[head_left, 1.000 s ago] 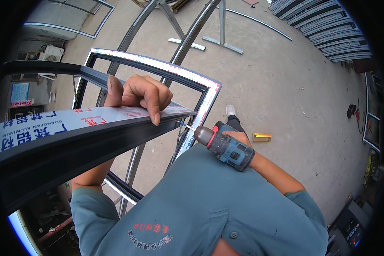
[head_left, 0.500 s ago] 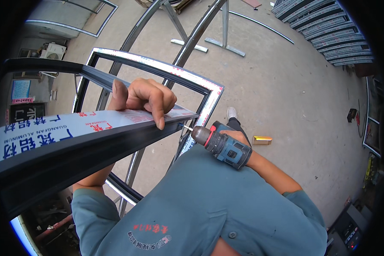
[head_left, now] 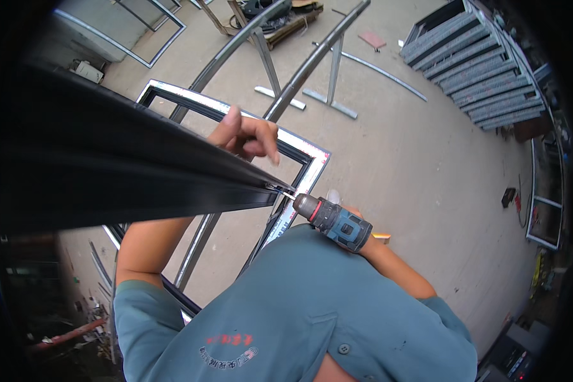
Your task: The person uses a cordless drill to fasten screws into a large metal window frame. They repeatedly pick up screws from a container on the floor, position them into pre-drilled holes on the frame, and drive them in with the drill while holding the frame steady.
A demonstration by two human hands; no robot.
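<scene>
My right hand (head_left: 354,212) is wrapped round a blue and black cordless drill (head_left: 340,224), which hides most of the fingers. The drill's thin bit (head_left: 289,196) meets the end of a black metal profile frame (head_left: 108,165). This frame rises toward me and fills much of the left side. Behind its upper edge is my left hand (head_left: 251,137), thumb up and fingers loosely bent and apart; I see nothing between them. The frame covers part of that palm and wrist. Below both lies another frame (head_left: 312,169) with white printed film and a black inner edge.
Metal trestle rails (head_left: 286,86) carry the lying frame. Film-covered profiles (head_left: 484,76) are stacked at the far right. A pallet (head_left: 299,25) with dark items stands at the back. A glazed frame (head_left: 545,191) stands along the right edge, and a bent strip (head_left: 382,75) lies on the floor.
The black frame has tipped, so its dark side faces me and its white printed film is out of view. My left fingers have come off its face. The drill stays at the frame's end.
</scene>
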